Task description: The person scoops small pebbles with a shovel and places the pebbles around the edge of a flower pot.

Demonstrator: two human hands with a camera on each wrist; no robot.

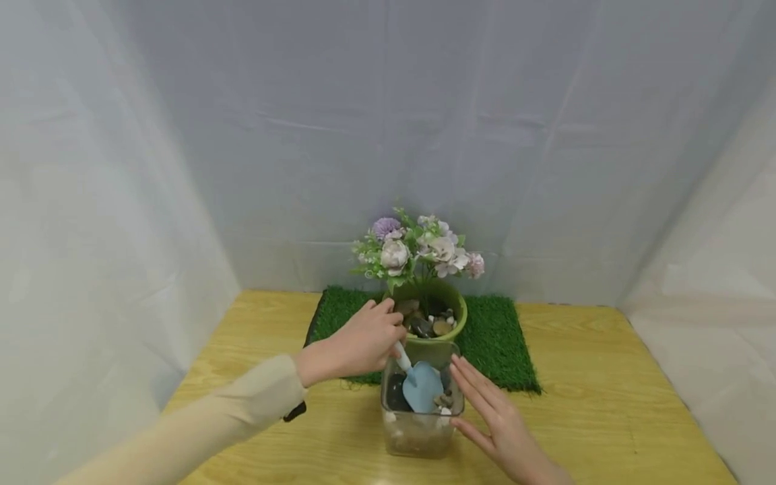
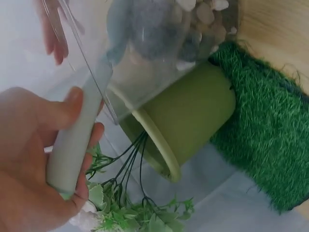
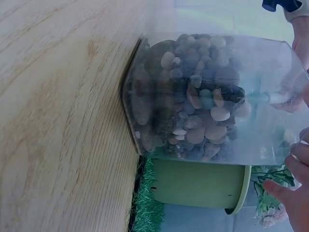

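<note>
Left hand (image 1: 358, 343) wraps its fingers round the pale handle of the trowel (image 1: 420, 384), thumb lying along it, and the blue blade is down inside the jar (image 1: 421, 431) among the pebbles (image 3: 198, 111). Right hand (image 1: 494, 417) is spread flat, fingers straight, pressed to the jar's right wall to steady it.

That trowel looks light and stiff, plastic most likely; the handle's far end is the place to grip, as it is held here. The jar is clear, hard-walled, probably slippery and breakable, and heavy with stones, so a flat palm against the side suits it.

The jar stands on the bench (image 1: 606, 404), holding mixed grey, brown and white pebbles well up its walls. Just behind it, touching or nearly so, a green pot (image 1: 451, 303) on the turf mat (image 1: 497, 343) holds flowers (image 1: 418, 249) and a few stones.
</note>
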